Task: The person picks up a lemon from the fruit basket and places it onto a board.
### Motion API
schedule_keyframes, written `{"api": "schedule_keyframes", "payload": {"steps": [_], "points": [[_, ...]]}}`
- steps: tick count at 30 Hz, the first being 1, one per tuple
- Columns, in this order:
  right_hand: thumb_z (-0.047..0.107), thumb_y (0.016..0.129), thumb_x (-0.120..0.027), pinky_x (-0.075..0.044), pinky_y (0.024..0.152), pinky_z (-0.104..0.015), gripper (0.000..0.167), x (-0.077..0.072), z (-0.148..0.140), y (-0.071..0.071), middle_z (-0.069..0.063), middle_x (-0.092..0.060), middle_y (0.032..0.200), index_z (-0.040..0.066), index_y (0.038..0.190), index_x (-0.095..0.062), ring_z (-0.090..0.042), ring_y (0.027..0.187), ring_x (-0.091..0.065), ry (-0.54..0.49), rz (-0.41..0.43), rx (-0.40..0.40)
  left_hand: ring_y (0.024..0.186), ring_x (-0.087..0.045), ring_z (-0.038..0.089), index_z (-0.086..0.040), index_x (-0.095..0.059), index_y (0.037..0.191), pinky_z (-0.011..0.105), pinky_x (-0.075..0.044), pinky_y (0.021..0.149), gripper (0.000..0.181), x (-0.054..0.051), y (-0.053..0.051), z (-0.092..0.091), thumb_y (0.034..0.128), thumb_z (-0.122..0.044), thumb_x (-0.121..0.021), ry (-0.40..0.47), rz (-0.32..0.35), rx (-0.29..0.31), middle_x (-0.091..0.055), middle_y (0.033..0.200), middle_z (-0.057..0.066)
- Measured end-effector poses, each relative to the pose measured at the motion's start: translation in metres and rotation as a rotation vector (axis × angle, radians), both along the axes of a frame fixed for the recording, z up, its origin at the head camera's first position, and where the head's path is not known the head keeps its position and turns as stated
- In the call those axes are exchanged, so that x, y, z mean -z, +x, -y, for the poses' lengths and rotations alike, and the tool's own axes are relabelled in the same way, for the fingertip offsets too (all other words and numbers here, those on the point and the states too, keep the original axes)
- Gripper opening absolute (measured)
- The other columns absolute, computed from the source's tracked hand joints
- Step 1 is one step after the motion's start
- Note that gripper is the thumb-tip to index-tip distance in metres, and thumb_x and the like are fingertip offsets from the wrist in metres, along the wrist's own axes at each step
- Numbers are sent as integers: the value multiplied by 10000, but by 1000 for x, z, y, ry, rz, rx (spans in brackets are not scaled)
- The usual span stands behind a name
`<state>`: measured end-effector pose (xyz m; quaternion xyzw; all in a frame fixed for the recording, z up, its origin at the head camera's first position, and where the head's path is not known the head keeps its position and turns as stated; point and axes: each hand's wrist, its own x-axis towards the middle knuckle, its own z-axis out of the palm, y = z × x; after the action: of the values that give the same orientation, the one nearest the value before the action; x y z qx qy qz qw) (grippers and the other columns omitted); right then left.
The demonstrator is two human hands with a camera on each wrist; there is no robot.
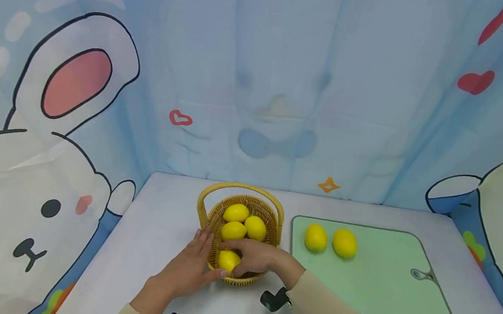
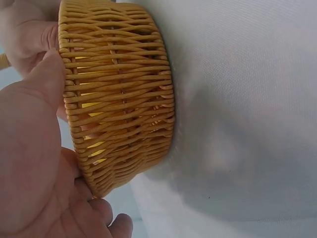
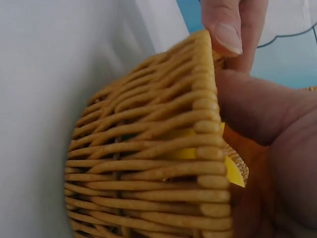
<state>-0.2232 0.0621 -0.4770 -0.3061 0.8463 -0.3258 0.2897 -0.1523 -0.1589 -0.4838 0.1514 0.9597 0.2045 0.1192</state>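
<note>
The right hand reaches into the basket, fingers and thumb curled round the near lemon; three lemons lie beyond it, on the far side. The left hand rests, fingers straight, against the basket's left rim. Two more lemons sit on the board to the right.

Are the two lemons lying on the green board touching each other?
Apart. The head view shows it: a narrow strip of the green board is visible between the left lemon and the right lemon.
</note>
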Motion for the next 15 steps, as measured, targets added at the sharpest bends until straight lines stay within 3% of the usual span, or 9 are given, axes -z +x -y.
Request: {"api": "schedule_keyframes", "payload": {"steps": [5,11,15], "points": [[74,789,-834,-481,1050,-477,697,4,-1,-2,5,-637,1407,221,1441,-635,-181,1108,-558,17,6,8,1639,-79,388,35,-212,1661,569,-255,1287,1042,1,0,-1,1003,-707,-535,11,2,1,-69,1769,192],[176,818,-867,-520,1000,-476,723,6,-5,-1,-15,-637,1408,178,1482,-582,-199,1120,-590,-85,-70,49,1635,-101,397,47,-231,1652,568,-275,1279,1041,-1,0,0,1004,-717,-516,-5,-23,8,-84,1766,202],[162,842,-855,-538,973,-472,718,6,-11,2,-29,-622,1433,162,1496,-559,-215,1127,-600,-173,-100,89,1633,-109,399,50,-234,1651,562,-273,1281,1043,-3,0,-1,1000,-707,-535,-12,-26,5,-100,1760,215]]}}
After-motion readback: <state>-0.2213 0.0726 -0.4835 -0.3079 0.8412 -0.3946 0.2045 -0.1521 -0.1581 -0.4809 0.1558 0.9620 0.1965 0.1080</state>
